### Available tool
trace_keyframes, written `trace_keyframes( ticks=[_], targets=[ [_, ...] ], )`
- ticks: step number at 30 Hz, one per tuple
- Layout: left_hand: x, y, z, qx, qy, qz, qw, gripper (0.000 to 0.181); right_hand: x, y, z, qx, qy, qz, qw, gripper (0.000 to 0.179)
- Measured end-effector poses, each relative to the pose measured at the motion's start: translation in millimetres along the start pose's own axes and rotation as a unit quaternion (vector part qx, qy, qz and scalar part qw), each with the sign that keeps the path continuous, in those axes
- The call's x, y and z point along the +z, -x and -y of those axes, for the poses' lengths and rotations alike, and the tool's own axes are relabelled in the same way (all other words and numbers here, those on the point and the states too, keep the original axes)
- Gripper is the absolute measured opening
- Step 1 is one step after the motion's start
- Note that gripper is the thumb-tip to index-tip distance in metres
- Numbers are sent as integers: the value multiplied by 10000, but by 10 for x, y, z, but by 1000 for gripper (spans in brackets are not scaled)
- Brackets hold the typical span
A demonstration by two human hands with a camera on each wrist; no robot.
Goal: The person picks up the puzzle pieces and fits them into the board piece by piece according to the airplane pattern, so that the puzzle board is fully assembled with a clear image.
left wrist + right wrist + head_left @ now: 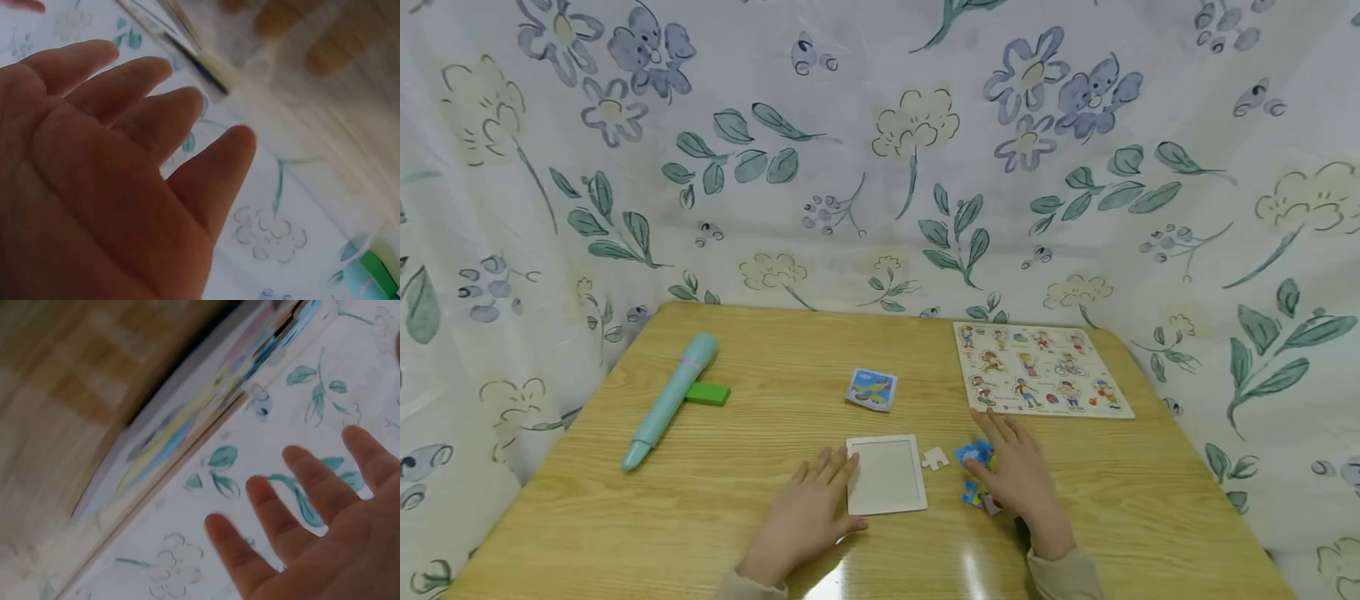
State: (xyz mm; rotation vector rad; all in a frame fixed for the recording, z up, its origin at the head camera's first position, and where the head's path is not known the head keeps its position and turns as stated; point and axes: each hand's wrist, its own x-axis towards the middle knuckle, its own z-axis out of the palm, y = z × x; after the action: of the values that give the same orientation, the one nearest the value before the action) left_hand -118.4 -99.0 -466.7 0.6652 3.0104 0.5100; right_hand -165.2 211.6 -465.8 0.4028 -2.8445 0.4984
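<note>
The left hand (808,512) has its fingers reaching to the left rim of the white tray (886,477), grasping nothing that I can see. The tray sits flat on the wooden surface (775,358), with a white jigsaw piece (936,458) just off its right side. The right hand (1018,471) is spread wide over the coloured pieces (974,451), its palm free of any grip in the wrist view; whether it presses on them or only hovers, I cannot tell.

That right hand worries me most. It hides part of the little cluster, so a piece underneath could get dragged or flipped unnoticed if the palm sweeps sideways. Its fingertips also reach the near edge of the picture board (1042,371) (touching or not, I can't say from here), and a careless push might nudge that too.

On the other side, a shove from the left fingers could slide the tray into the white piece, since the gap looks tiny. Thin, flat pieces like these would probably be awkward to pick up; a hurried pinch might skid one across the smooth top.
</note>
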Motion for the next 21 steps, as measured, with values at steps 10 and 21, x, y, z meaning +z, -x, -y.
trace_keyframes(
  ticks=[10, 21],
  targets=[
    [80, 37, -85, 159, -196, 141, 9996, 64, 40, -121, 40, 243, -718, 711, 9946, 63],
    [-66, 41, 63, 226, 406, 251, 9986, 51, 42, -283, 53, 561, -1565, 1548, 9739, 29]
  ],
)
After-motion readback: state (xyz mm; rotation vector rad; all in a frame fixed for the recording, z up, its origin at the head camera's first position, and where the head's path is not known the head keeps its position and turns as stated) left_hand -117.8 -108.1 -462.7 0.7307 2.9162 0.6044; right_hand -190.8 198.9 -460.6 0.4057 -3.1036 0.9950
